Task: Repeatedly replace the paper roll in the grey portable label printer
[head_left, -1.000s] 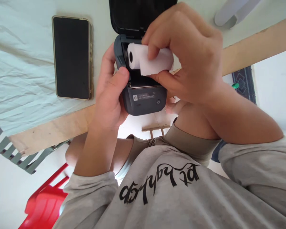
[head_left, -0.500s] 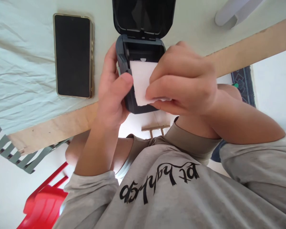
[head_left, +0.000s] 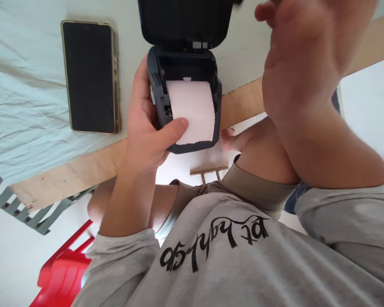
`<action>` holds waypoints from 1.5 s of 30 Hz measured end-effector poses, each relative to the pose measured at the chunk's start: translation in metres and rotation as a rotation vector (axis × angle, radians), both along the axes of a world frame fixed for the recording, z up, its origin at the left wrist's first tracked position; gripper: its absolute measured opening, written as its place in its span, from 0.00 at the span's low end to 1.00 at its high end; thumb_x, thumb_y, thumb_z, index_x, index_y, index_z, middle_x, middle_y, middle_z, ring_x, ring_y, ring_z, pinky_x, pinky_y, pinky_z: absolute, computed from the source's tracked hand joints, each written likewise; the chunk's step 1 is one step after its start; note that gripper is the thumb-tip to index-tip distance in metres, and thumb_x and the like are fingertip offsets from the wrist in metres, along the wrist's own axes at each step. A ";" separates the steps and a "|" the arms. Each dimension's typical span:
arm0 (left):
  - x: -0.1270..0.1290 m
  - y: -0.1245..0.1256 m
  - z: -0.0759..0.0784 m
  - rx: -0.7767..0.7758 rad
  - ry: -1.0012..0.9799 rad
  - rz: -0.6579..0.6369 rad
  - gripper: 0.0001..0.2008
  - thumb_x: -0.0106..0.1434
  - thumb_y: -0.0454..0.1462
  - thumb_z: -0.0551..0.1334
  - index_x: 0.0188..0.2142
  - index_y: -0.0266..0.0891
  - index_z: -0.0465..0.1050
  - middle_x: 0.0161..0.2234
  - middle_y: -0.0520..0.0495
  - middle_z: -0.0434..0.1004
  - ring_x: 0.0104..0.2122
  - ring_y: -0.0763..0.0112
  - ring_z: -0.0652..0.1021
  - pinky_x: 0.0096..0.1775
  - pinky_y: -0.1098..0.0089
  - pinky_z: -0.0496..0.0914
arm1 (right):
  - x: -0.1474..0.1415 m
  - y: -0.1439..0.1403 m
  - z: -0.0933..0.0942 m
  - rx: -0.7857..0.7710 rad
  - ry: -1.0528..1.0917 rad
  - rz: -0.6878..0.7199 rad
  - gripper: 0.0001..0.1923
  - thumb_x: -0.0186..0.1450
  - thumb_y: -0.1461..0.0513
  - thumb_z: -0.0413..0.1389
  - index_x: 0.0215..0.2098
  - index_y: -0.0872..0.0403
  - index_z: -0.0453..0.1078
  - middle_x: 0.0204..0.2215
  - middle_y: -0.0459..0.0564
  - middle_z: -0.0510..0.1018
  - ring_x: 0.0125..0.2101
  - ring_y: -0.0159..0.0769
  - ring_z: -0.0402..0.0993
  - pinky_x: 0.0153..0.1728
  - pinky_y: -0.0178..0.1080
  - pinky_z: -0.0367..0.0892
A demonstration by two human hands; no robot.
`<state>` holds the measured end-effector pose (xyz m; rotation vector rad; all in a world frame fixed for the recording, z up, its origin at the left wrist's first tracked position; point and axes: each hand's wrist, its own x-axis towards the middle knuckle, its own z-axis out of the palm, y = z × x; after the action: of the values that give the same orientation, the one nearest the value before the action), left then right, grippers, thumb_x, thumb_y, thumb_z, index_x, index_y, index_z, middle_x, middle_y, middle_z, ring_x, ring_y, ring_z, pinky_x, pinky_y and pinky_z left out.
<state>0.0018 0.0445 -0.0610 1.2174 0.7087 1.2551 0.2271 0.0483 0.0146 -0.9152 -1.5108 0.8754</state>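
And the left hand [head_left: 145, 136] is gripping the small dark blue-grey plastic printer [head_left: 154, 70] mid-scene, its fingers wrapping the left side while its thumb is pressing down on the strip of plain white paper [head_left: 195, 102]! That paper is lying across the printer's uncovered bay, its ragged near end is stopping just short of the near rim, and the glossy black hinged lid [head_left: 184, 21] is standing open on the far side. Over on the right, the right hand [head_left: 310, 51] is hovering, blurred and well apart from the paper, its fingers partly running out of view; how far open it is, or whether it's holding anything, I cannot tell. On the left, a black-screened phone in a gold-edged case [head_left: 89, 76] is lying on the wrinkled pale green cloth [head_left: 22, 81], and the bare light-brown wooden plank [head_left: 83, 170] is running along the near side. Nearer left, a bright red plastic chair [head_left: 65, 273] is showing.
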 end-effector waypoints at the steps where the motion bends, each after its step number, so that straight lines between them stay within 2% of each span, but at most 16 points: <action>1: 0.000 0.001 -0.002 -0.006 0.004 0.002 0.49 0.44 0.55 0.77 0.63 0.50 0.64 0.54 0.40 0.70 0.55 0.43 0.79 0.56 0.42 0.75 | 0.000 0.003 0.000 0.083 -0.002 -0.040 0.23 0.75 0.52 0.46 0.39 0.50 0.81 0.38 0.39 0.80 0.49 0.30 0.80 0.53 0.36 0.71; 3: -0.001 0.003 -0.004 -0.015 0.007 -0.004 0.50 0.43 0.55 0.78 0.63 0.50 0.64 0.55 0.41 0.69 0.54 0.45 0.78 0.58 0.42 0.74 | -0.001 0.004 0.002 0.138 -0.048 -0.099 0.23 0.75 0.56 0.45 0.33 0.54 0.78 0.31 0.41 0.78 0.39 0.25 0.78 0.49 0.34 0.72; 4: -0.001 0.003 -0.004 -0.006 -0.002 -0.013 0.50 0.43 0.54 0.79 0.63 0.51 0.65 0.55 0.41 0.69 0.55 0.46 0.78 0.59 0.42 0.74 | -0.002 0.004 0.003 0.096 -0.081 -0.082 0.17 0.74 0.58 0.48 0.35 0.53 0.77 0.33 0.42 0.78 0.40 0.26 0.78 0.48 0.33 0.72; 6: 0.000 0.001 -0.001 0.036 -0.042 -0.060 0.46 0.44 0.53 0.79 0.61 0.52 0.68 0.57 0.43 0.71 0.57 0.48 0.78 0.60 0.45 0.75 | -0.006 0.000 0.005 0.001 -0.191 0.009 0.11 0.71 0.58 0.52 0.47 0.53 0.73 0.45 0.45 0.78 0.50 0.30 0.77 0.48 0.32 0.73; 8: 0.003 -0.005 0.004 0.067 -0.107 -0.088 0.42 0.49 0.55 0.77 0.61 0.51 0.69 0.58 0.44 0.72 0.58 0.51 0.77 0.60 0.47 0.76 | -0.010 -0.003 0.002 -0.035 -0.309 0.193 0.21 0.70 0.52 0.55 0.56 0.55 0.66 0.55 0.50 0.73 0.56 0.31 0.74 0.52 0.32 0.73; 10: 0.007 -0.012 0.011 0.020 -0.143 -0.052 0.34 0.59 0.56 0.71 0.61 0.49 0.70 0.54 0.44 0.74 0.54 0.55 0.79 0.54 0.52 0.79 | -0.015 -0.003 -0.004 0.005 -0.341 0.315 0.33 0.68 0.44 0.57 0.60 0.58 0.61 0.57 0.53 0.71 0.54 0.29 0.72 0.54 0.32 0.73; 12: 0.010 -0.018 0.017 -0.052 -0.147 -0.003 0.27 0.64 0.54 0.69 0.59 0.49 0.72 0.49 0.46 0.75 0.46 0.62 0.81 0.44 0.60 0.80 | -0.018 -0.003 -0.011 0.054 -0.311 0.327 0.40 0.65 0.40 0.59 0.60 0.61 0.59 0.56 0.54 0.71 0.49 0.27 0.72 0.54 0.31 0.73; 14: 0.011 -0.021 0.021 -0.088 -0.146 0.001 0.23 0.63 0.51 0.70 0.55 0.48 0.75 0.46 0.47 0.75 0.42 0.65 0.80 0.39 0.66 0.79 | -0.020 -0.002 -0.014 0.029 -0.308 0.319 0.39 0.65 0.41 0.60 0.60 0.61 0.59 0.56 0.55 0.71 0.50 0.27 0.72 0.54 0.31 0.72; 16: 0.010 -0.022 0.022 -0.093 -0.154 -0.012 0.22 0.62 0.49 0.72 0.54 0.48 0.77 0.45 0.48 0.76 0.41 0.66 0.80 0.38 0.67 0.79 | -0.020 -0.001 -0.013 0.018 -0.338 0.322 0.38 0.65 0.43 0.61 0.60 0.60 0.59 0.56 0.55 0.71 0.50 0.27 0.73 0.54 0.31 0.72; 21: 0.008 -0.021 0.024 -0.140 -0.196 -0.028 0.25 0.61 0.47 0.73 0.56 0.49 0.74 0.48 0.48 0.78 0.45 0.61 0.83 0.41 0.63 0.81 | -0.019 0.001 -0.011 0.065 -0.403 0.319 0.41 0.65 0.40 0.60 0.60 0.62 0.59 0.56 0.55 0.71 0.52 0.27 0.71 0.55 0.31 0.72; 25: 0.013 -0.022 0.038 -0.212 -0.287 -0.056 0.19 0.66 0.49 0.65 0.51 0.43 0.76 0.49 0.42 0.80 0.63 0.51 0.76 0.60 0.53 0.79 | -0.019 -0.001 -0.013 0.023 -0.397 0.300 0.38 0.66 0.43 0.61 0.61 0.58 0.58 0.58 0.52 0.71 0.54 0.27 0.72 0.58 0.31 0.72; 27: 0.016 -0.022 0.046 -0.252 -0.320 -0.051 0.18 0.72 0.48 0.56 0.47 0.40 0.78 0.50 0.43 0.80 0.69 0.53 0.71 0.67 0.52 0.73 | -0.018 -0.003 -0.011 0.025 -0.383 0.263 0.35 0.67 0.46 0.61 0.62 0.58 0.59 0.61 0.53 0.71 0.59 0.29 0.71 0.65 0.33 0.69; 30: 0.016 -0.021 0.051 -0.324 -0.333 -0.004 0.17 0.76 0.42 0.51 0.45 0.39 0.78 0.44 0.47 0.81 0.65 0.59 0.75 0.70 0.51 0.70 | -0.016 -0.008 -0.005 0.011 -0.347 0.223 0.29 0.70 0.49 0.56 0.62 0.57 0.61 0.63 0.54 0.69 0.65 0.33 0.68 0.71 0.38 0.66; 33: 0.014 -0.018 0.046 -0.333 -0.318 0.007 0.15 0.74 0.43 0.55 0.46 0.39 0.79 0.44 0.45 0.82 0.58 0.56 0.79 0.69 0.51 0.70 | -0.012 -0.010 -0.002 -0.019 -0.369 0.234 0.27 0.70 0.50 0.54 0.62 0.54 0.62 0.63 0.54 0.69 0.65 0.35 0.70 0.67 0.39 0.70; 39: 0.012 -0.016 0.037 -0.229 -0.259 0.059 0.15 0.73 0.47 0.59 0.42 0.41 0.80 0.43 0.45 0.80 0.61 0.54 0.76 0.69 0.50 0.70 | -0.007 -0.007 -0.010 0.023 -0.448 0.306 0.34 0.68 0.48 0.58 0.67 0.51 0.57 0.69 0.52 0.66 0.69 0.33 0.65 0.64 0.35 0.70; 45: 0.014 -0.020 0.043 -0.245 -0.284 0.073 0.16 0.75 0.46 0.56 0.46 0.41 0.80 0.43 0.46 0.78 0.57 0.57 0.78 0.68 0.52 0.71 | -0.009 -0.007 -0.013 0.004 -0.394 0.363 0.36 0.68 0.47 0.58 0.68 0.49 0.54 0.72 0.53 0.59 0.79 0.43 0.48 0.58 0.36 0.74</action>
<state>0.0155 0.0248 -0.0176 0.8008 0.6781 1.3260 0.2176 0.0413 0.0016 -0.8565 -2.0630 0.9861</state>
